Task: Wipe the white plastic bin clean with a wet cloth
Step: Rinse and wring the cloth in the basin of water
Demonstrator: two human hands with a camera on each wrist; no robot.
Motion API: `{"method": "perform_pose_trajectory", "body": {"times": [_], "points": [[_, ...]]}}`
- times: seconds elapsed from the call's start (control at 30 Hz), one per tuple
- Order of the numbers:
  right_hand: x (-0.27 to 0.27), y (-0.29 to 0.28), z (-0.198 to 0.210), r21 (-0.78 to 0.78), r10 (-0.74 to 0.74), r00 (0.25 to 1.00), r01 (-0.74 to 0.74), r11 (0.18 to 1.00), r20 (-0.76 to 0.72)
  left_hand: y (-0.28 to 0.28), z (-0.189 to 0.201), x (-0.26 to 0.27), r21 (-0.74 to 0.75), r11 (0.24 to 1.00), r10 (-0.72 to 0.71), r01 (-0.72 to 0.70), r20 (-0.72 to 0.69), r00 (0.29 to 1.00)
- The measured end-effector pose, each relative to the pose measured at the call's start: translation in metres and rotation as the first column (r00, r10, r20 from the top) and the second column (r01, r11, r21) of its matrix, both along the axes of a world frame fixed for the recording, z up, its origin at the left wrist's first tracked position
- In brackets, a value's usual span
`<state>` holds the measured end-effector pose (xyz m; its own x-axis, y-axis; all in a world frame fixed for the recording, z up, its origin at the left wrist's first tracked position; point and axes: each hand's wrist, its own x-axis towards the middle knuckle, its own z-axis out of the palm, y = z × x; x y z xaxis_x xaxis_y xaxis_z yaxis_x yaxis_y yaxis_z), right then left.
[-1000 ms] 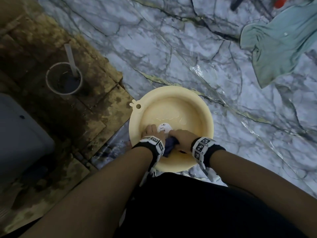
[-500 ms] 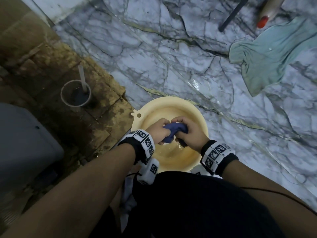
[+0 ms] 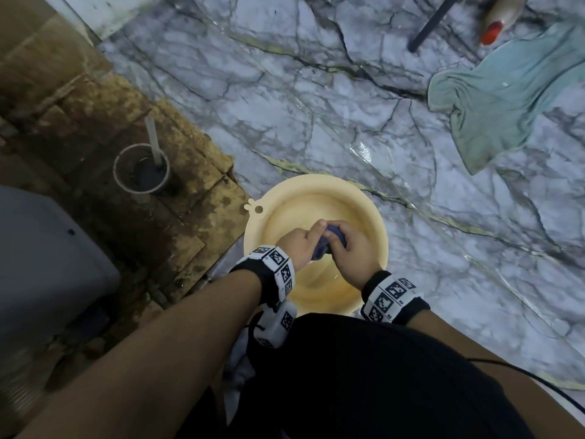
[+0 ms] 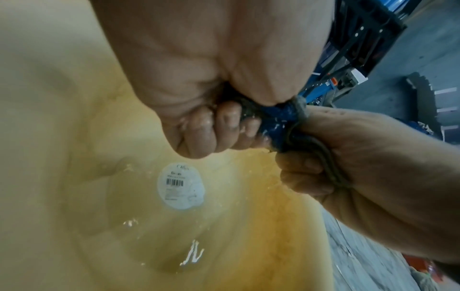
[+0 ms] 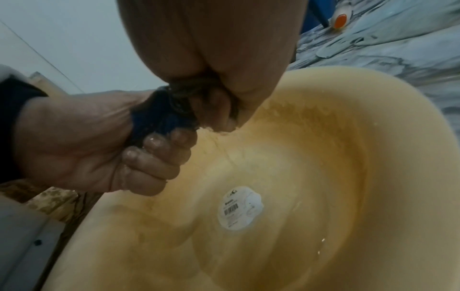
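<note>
A round cream plastic basin [image 3: 364, 213] stands on the marble floor right in front of me, with shallow water and a white barcode sticker [image 4: 180, 187] on its bottom. Above its middle, my left hand [image 3: 299, 245] and right hand [image 3: 351, 253] both grip a wet dark blue cloth [image 3: 334, 232], twisted tight between the two fists. In the left wrist view the cloth [image 4: 281, 114] bridges my curled left fingers [image 4: 211, 124] and the right hand [image 4: 348, 157]. The right wrist view shows the cloth [image 5: 159, 114] dripping over the basin [image 5: 336, 157].
A teal cloth [image 3: 506, 96] lies crumpled at the far right. Beyond it are a dark rod [image 3: 433, 20] and a bottle with a red cap [image 3: 492, 28]. To the left, a small round cup with a stick [image 3: 142, 171] sits on stained brown floor, beside a grey box [image 3: 47, 264].
Both hands have risen from the basin's bottom with the blue cloth and now twist it between them above the water. The head view has tilted forward.
</note>
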<state>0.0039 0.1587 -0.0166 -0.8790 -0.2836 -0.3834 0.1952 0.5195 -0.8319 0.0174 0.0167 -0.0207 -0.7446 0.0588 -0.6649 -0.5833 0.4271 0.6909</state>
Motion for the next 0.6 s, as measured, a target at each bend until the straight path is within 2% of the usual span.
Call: {"method": "perform_pose_trajectory", "body": {"times": [0.13, 0.3, 0.47, 0.6], "points": [[-0.001, -0.004, -0.004, 0.136, 0.001, 1.0, 0.001, 0.991, -0.013, 0.005, -0.006, -0.002, -0.092, 0.996, -0.003, 0.005, 0.029, 1.0], [-0.003, -0.01, -0.011, 0.221, -0.011, 1.0, 0.008, 0.975, 0.016, 0.007, -0.014, -0.002, -0.147, 0.989, -0.022, 0.031, 0.06, 0.998], [-0.004, -0.011, -0.016, 0.259, -0.008, 0.996, -0.015, 0.966, 0.087, 0.008, -0.018, -0.001, -0.18, 0.981, -0.068, 0.078, 0.059, 0.996], [-0.006, -0.01, -0.016, 0.256, -0.065, 0.985, 0.023, 0.966, 0.159, 0.011, -0.016, 0.0, -0.195, 0.977, -0.083, 0.089, 0.041, 0.996]]}}
